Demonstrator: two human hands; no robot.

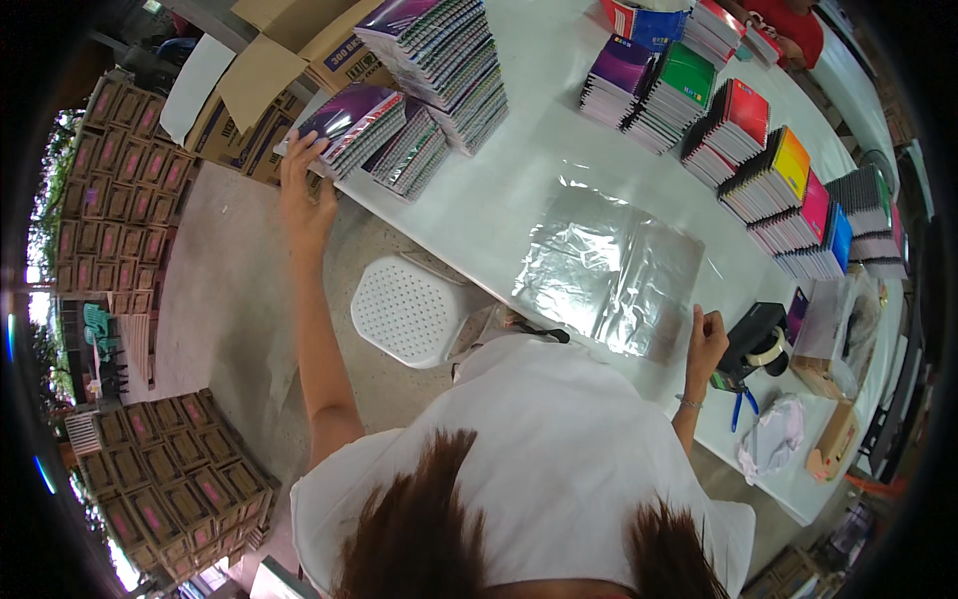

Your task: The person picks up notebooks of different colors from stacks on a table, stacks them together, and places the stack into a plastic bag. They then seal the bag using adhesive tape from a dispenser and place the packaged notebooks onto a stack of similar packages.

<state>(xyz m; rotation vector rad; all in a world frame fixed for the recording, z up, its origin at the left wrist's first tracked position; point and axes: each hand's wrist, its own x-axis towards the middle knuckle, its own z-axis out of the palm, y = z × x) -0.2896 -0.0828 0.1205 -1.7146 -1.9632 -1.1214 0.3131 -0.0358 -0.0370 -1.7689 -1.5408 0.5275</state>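
Observation:
At the left end of the white table, my left hand reaches to a stack of purple-covered spiral notebooks. Its fingers lie over the near left corner of the stack, with the thumb lower down beside it. Taller piles of spiral notebooks stand right behind. In front of me, clear plastic bags lie flat and shiny on the tabletop. By their right edge my right hand rests with loosely curled fingers, and nothing shows in them. A black tape dispenser with a roll of tape stands just right of that hand.
Stacks of purple, green, red, yellow and blue notebooks line the table's far right side. Blue-handled scissors and crumpled plastic lie near right. A white stool stands below the table edge. Open cartons are far left; another person is at the back.

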